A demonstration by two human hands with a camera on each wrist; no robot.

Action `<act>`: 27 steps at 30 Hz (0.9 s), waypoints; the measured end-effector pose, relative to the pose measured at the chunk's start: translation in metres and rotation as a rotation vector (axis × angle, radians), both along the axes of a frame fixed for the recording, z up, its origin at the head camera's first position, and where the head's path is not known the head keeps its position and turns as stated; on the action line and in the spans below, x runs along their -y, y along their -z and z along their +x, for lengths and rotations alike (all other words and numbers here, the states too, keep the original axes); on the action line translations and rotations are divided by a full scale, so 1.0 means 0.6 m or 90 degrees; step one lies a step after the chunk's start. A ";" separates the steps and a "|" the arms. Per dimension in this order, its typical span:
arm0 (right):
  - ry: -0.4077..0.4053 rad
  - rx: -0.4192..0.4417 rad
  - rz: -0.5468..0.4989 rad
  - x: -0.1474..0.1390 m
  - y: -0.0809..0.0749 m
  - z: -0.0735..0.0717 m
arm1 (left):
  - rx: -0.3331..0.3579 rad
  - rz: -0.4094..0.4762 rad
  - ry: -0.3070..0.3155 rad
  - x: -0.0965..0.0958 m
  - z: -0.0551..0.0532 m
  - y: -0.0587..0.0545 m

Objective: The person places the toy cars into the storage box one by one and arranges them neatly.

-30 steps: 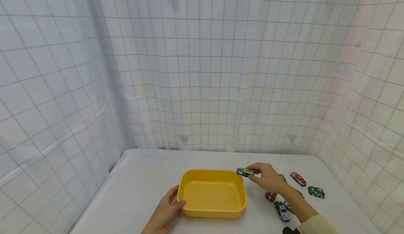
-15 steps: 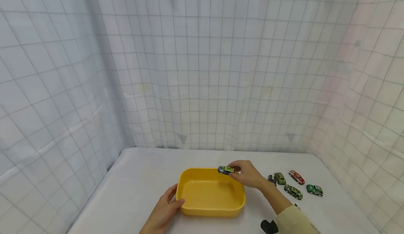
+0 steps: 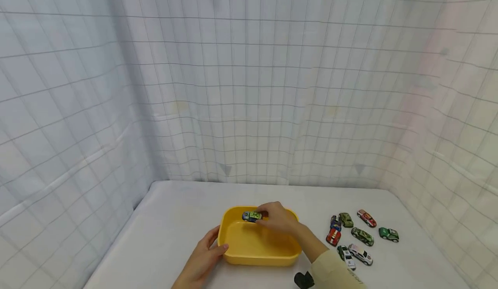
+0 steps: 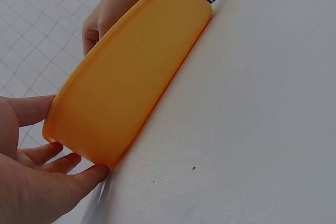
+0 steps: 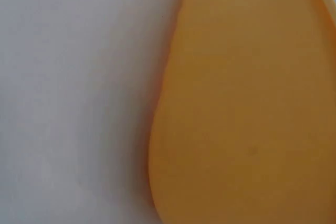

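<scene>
pinching a toy car (image 3: pixel 251 216) — yellow-green top, dark blue side

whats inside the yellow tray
The yellow tray shows bare floor; the right hand holds a toy car in or above it, I can't tell which, and hides part of its right side.

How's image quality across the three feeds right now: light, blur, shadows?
Head: soft, fairly even light; the held car is recognisable, its small markings aren't. Left wrist: tub and left hand fairly crisp, the tub deeper orange toward its base. Right wrist: dim and blurred, with a soft shadow on the table beside the tub.
</scene>
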State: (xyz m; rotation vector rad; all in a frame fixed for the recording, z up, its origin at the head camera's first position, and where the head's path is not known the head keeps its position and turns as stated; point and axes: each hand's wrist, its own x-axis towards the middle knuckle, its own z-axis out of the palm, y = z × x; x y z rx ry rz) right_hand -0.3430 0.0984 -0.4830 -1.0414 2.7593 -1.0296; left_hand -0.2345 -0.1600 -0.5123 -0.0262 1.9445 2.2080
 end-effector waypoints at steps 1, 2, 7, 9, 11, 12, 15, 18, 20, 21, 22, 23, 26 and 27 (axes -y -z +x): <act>-0.009 0.004 0.002 0.009 0.002 0.001 | 0.003 0.000 -0.002 0.001 -0.001 -0.001; -0.016 0.008 0.006 0.017 0.005 0.002 | 0.007 0.001 -0.003 0.002 -0.001 -0.001; -0.016 0.020 0.021 0.052 0.021 0.002 | 0.013 0.003 0.001 0.006 -0.005 -0.002; -0.010 0.019 0.028 0.062 0.029 0.001 | 0.012 0.004 0.004 0.007 -0.005 -0.001; -0.005 0.003 0.045 0.070 0.037 0.000 | 0.012 0.007 0.008 0.007 -0.006 0.000; -0.004 -0.008 0.056 0.073 0.039 0.000 | 0.013 0.009 0.009 0.007 -0.006 0.001; 0.008 -0.035 0.086 0.079 0.044 -0.001 | 0.015 0.014 0.009 0.006 -0.006 0.001; 0.018 -0.050 0.110 0.083 0.044 0.001 | 0.016 0.015 0.006 0.006 -0.007 0.000; 0.023 -0.053 0.119 0.084 0.043 0.002 | 0.018 0.012 0.004 0.005 -0.008 0.000; 0.024 -0.054 0.123 0.085 0.043 0.003 | 0.019 0.011 0.003 0.005 -0.009 0.000; 0.026 -0.051 0.125 0.085 0.043 0.003 | 0.021 0.010 0.002 0.005 -0.009 0.000; 0.029 -0.051 0.126 0.085 0.043 0.003 | 0.022 0.008 0.001 0.004 -0.010 0.000; 0.031 -0.053 0.126 0.084 0.045 0.002 | 0.025 0.007 -0.001 0.002 -0.012 0.002; 0.031 -0.050 0.125 0.083 0.045 0.001 | 0.026 0.008 -0.001 0.002 -0.013 0.003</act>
